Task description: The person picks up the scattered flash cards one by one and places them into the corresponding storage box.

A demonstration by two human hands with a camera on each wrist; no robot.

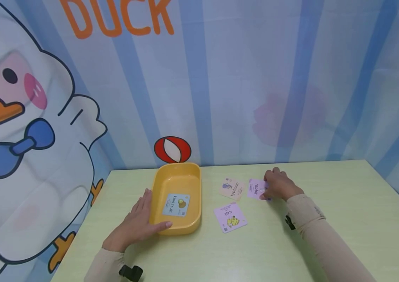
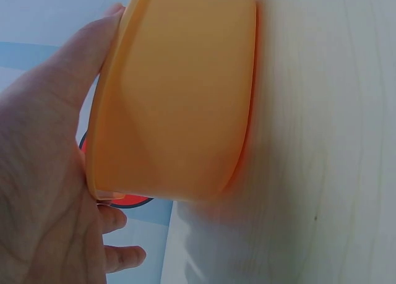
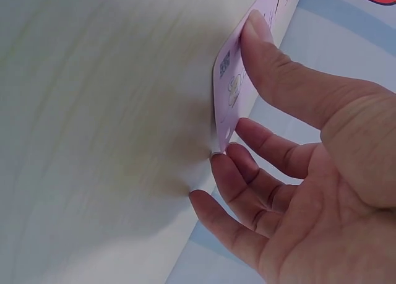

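Observation:
My left hand [image 1: 136, 224] rests against the left side of a yellow plastic tray [image 1: 198, 196], fingers straight along its side and thumb over the near rim. Inside the tray lies a blue "kiwi fruit" card [image 1: 176, 205]. To the right, my right hand [image 1: 280, 186] pinches the purple "rabbit" card [image 1: 254, 188] by its edges, covering its right part. The right wrist view shows the thumb on the card [image 3: 228, 89] and fingertips at its far edge, close over the table. Between tray and right hand lie a pink "typhoon" card [image 1: 231, 188] and a purple "cat" card [image 1: 230, 217].
The pale wooden table [image 1: 354, 203] ends at the back against a blue striped cloth [image 1: 236, 82] printed with a large duck and orange letters. A black strap device [image 1: 130, 273] sits on the left wrist and another [image 1: 289, 222] on the right.

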